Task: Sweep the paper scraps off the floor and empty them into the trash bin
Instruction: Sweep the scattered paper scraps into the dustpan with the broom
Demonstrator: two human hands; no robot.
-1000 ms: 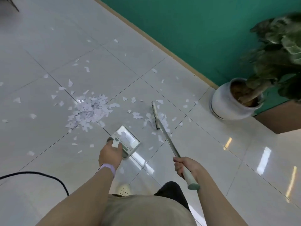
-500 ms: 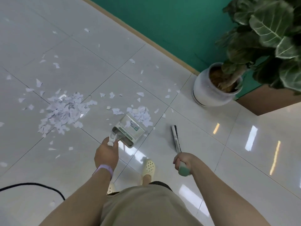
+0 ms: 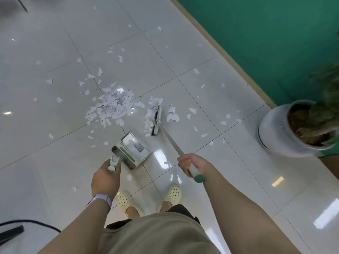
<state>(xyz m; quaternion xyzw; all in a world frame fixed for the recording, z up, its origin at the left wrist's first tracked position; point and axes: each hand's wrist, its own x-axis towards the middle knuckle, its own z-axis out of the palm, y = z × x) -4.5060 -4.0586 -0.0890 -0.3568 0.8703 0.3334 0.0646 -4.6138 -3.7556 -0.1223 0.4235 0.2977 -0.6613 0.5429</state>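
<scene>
Glossy white tiled floor [image 3: 183, 55], green wall [image 3: 266, 33] with tan skirting, white potted plant [image 3: 275, 129] alongside.

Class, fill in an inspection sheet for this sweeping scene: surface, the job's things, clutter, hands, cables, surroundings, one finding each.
Surface: glossy pale floor tiles with light reflections.
Job's things: main pile of paper scraps ahead; broom head on the floor against a smaller heap; dustpan beside it; trash bin not seen.
Clutter: loose scraps scattered across several tiles.
Hands: left hand grips the dustpan handle; right hand grips the broom handle.
Cables: black cable at lower left.
Surroundings: green wall, white plant pot at right.
</scene>
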